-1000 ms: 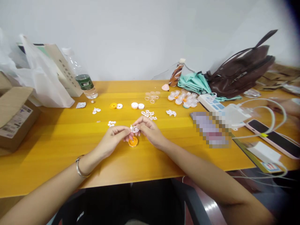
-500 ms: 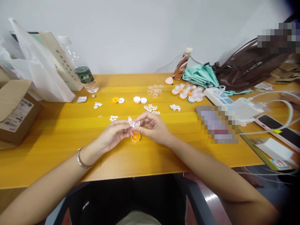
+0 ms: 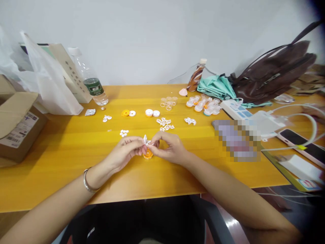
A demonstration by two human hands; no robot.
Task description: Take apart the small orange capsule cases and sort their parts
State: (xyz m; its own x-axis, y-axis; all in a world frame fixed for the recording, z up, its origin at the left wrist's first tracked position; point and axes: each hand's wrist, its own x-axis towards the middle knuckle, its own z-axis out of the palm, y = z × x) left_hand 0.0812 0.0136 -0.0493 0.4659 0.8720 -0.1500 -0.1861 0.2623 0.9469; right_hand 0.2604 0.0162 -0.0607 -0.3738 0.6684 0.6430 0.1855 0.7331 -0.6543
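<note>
My left hand [image 3: 125, 153] and my right hand [image 3: 169, 149] meet at the middle of the yellow table [image 3: 76, 169]. Both pinch one small white plastic piece [image 3: 146, 141] between their fingertips. Just under it an orange round cap [image 3: 148, 155] lies on the table, partly hidden by my fingers. Beyond my hands lie a pile of white lacy pieces [image 3: 164, 124], a second small pile [image 3: 190, 121], tiny white discs [image 3: 124, 133], an orange ring with a white ring [image 3: 127, 113], and two white caps [image 3: 152, 113].
A water bottle [image 3: 92, 84], white plastic bag [image 3: 48, 84] and cardboard box [image 3: 17, 125] stand at the left. Clear cups [image 3: 169, 101] and orange-white assembled pieces [image 3: 203, 105] lie farther back. A brown bag [image 3: 274, 74], power strip [image 3: 236, 108], cables and phone [image 3: 302, 142] crowd the right.
My hands stayed together on the white piece and lowered it slightly toward the orange cap. The head camera shifted a little, so the whole scene moved in view.
</note>
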